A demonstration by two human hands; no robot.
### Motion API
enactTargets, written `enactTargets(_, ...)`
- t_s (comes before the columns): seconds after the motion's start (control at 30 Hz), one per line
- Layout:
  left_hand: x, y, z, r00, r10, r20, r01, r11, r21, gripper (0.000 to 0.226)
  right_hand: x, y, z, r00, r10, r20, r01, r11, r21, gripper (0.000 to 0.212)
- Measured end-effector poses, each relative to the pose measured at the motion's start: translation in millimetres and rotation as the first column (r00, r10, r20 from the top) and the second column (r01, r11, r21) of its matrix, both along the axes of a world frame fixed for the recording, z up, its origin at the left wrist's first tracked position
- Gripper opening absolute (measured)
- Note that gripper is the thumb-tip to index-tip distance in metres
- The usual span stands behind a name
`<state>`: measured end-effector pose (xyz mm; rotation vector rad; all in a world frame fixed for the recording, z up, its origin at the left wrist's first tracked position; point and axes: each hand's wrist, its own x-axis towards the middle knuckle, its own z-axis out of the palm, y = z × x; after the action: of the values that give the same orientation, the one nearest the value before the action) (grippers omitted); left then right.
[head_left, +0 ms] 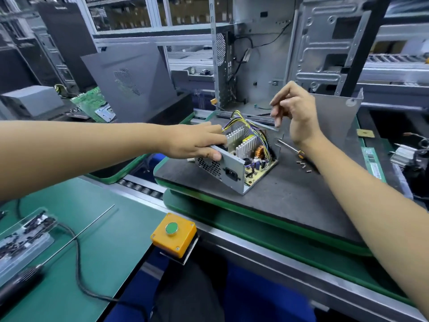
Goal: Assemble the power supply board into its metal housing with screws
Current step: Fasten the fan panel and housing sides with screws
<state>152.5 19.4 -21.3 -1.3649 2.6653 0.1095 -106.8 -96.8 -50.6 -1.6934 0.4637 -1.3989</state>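
Observation:
The open grey metal housing (232, 169) sits on a dark mat (301, 194), with the power supply board (255, 168) inside it, showing heatsinks, a copper coil and a wire bundle. My left hand (197, 142) grips the housing's near-left top edge. Hovering above and to the right of the housing, my right hand (293, 110) has its fingers loosely curled and apart, holding nothing that I can see. A screwdriver (291, 148) with an orange-black handle lies on the mat to the right of the housing. Several small screws (303, 165) lie just in front of it.
A bent grey cover plate (334, 119) stands behind my right hand. An open computer case (255, 49) rises at the back. A yellow box with a green button (173, 233) sits on the conveyor's front rail. A tray of dark screws (23, 235) and a cabled power screwdriver (18, 284) lie on the green mat, left.

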Motion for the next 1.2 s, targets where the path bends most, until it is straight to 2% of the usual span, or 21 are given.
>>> enactTargets(0.07, -0.5, 4.0, -3.6, 1.0, -0.007, 0.008, 0.007, 0.999, -0.05, 0.048, -16.1, -4.8, 7.9, 0.989, -0.122, -0.077, 0.117, 0.99, -0.073, 0.016)
enactTargets(0.13, -3.6, 8.5, -7.7, 1.0, -0.002, 0.009, 0.004, 0.992, -0.126, 0.054, -38.4, -8.3, 11.2, 0.907, -0.3, -0.296, 0.247, 0.947, -0.204, 0.009)
enactTargets(0.2, -8.7, 13.0, -11.4, 1.0, 0.02, -0.008, -0.021, 0.983, -0.183, 0.055, -61.8, -9.4, 9.0, 0.691, -0.484, -0.537, 0.293, 0.866, -0.404, 0.011)
enactTargets(0.27, -16.2, 15.1, -15.8, 0.999, 0.032, -0.024, -0.037, 0.973, -0.23, 0.052, -81.5, -6.6, 3.2, 0.405, -0.596, -0.694, 0.227, 0.8, -0.555, 0.018)
enactTargets(0.37, -31.2, 12.2, -19.2, 0.997, 0.073, -0.037, -0.08, 0.962, -0.262, 0.051, -96.4, -2.1, -10.5, -0.001, -0.64, -0.768, 0.086, 0.765, -0.638, 0.031)
enactTargets(0.4, -36.7, 10.1, -19.0, 0.995, 0.087, -0.043, -0.095, 0.963, -0.253, 0.051, -98.2, 0.1, -16.1, -0.092, -0.64, -0.763, 0.055, 0.762, -0.645, 0.035)
enactTargets(0.47, -46.4, 6.2, -17.3, 0.993, 0.097, -0.07, -0.109, 0.974, -0.2, 0.048, -98.2, 5.0, -25.2, -0.192, -0.622, -0.759, 0.036, 0.768, -0.639, 0.039)
enactTargets(0.6, -52.6, 5.5, -11.2, 0.992, 0.102, -0.073, -0.11, 0.986, -0.126, 0.046, -93.3, 9.7, -29.5, -0.208, -0.538, -0.817, 0.064, 0.826, -0.56, 0.033)
enactTargets(0.77, -50.4, -1.0, 2.9, 0.986, 0.168, 0.006, -0.165, 0.974, -0.155, 0.076, -96.6, 9.6, -24.2, -0.183, -0.466, -0.866, 0.13, 0.862, -0.491, 0.032)
enactTargets(0.83, -56.4, -11.0, 12.4, 0.99, 0.136, -0.028, -0.139, 0.96, -0.244, 0.068, -100.9, 9.8, -24.4, -0.158, -0.457, -0.875, 0.166, 0.861, -0.48, 0.031)
enactTargets(0.93, -81.3, -34.5, 24.1, 0.988, 0.035, -0.153, -0.086, 0.936, -0.341, 0.036, -109.7, 9.5, -26.3, -0.115, -0.438, -0.891, 0.209, 0.867, -0.453, 0.03)
enactTargets(1.03, -116.2, -60.7, 26.4, 0.983, 0.061, -0.17, -0.096, 0.975, -0.203, 0.022, -120.5, 7.7, -23.9, -0.065, -0.415, -0.908, 0.246, 0.875, -0.417, 0.03)
enactTargets(1.2, -169.3, -93.4, 20.0, 0.991, 0.069, -0.111, -0.069, 0.998, 0.006, 0.019, -139.0, 5.0, -15.9, -0.04, -0.407, -0.913, 0.247, 0.881, -0.404, 0.033)
